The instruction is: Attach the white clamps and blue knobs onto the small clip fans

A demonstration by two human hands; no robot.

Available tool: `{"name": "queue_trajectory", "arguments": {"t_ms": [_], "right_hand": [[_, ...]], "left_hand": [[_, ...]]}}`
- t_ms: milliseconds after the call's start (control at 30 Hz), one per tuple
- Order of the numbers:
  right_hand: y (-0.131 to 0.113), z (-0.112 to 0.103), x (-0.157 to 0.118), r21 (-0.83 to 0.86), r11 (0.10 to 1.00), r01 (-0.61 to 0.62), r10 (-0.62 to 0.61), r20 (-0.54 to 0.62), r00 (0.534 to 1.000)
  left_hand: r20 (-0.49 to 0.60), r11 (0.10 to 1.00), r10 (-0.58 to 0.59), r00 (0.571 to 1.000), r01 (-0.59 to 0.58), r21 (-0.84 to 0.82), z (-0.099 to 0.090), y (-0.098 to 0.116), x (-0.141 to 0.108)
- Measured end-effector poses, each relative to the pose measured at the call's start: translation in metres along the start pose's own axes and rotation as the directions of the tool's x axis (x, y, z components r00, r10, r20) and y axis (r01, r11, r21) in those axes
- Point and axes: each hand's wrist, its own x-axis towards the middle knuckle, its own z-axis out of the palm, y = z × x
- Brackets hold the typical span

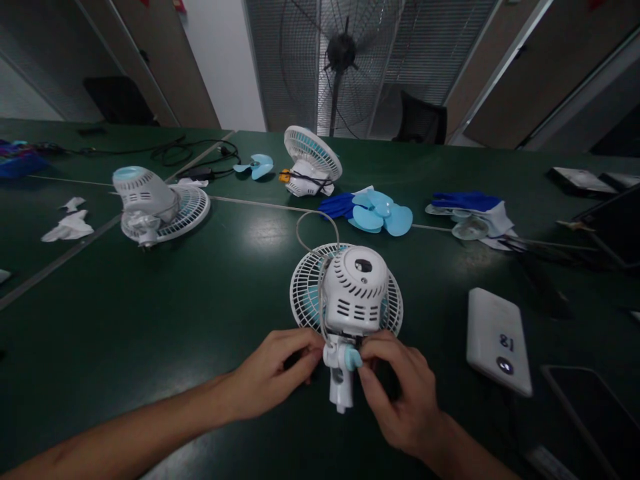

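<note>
A small white fan (pixel 357 287) lies face down on the green table in front of me, its round grille (pixel 305 280) underneath and its vented motor housing up. A white hinged bracket (pixel 340 383) sticks out from the housing towards me. In my right hand (pixel 400 387), thumb and index finger pinch the light blue knob (pixel 353 358) on the bracket's right side. My left hand (pixel 280 367) is closed at the bracket's left side, thumb and index fingertip together; what lies between them is hidden. A thin grey cord (pixel 321 293) runs down the housing beside the bracket.
Another fan (pixel 150 200) lies at the left, and one more (pixel 310 163) stands at the back. Light blue blades (pixel 383 212) rest by blue-and-white gloves (pixel 473 213). To the right are a white box (pixel 497 340) and a dark phone-like slab (pixel 590 407).
</note>
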Motion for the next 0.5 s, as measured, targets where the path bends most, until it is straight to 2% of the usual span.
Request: {"name": "queue_trajectory", "arguments": {"t_ms": [133,500], "right_hand": [[0.0004,-0.0034,-0.0044,-0.014,0.997,0.079,-0.079,0.029,0.996],[0.0021,0.0024,-0.0021,0.013,1.0,0.002,-0.002,-0.033,0.999]], "left_hand": [[0.01,1.0,0.017,1.0,-0.017,0.001,-0.0003,-0.0013,-0.0005],[0.029,1.0,0.018,0.999,-0.019,0.008,-0.0005,-0.007,-0.0008]]}}
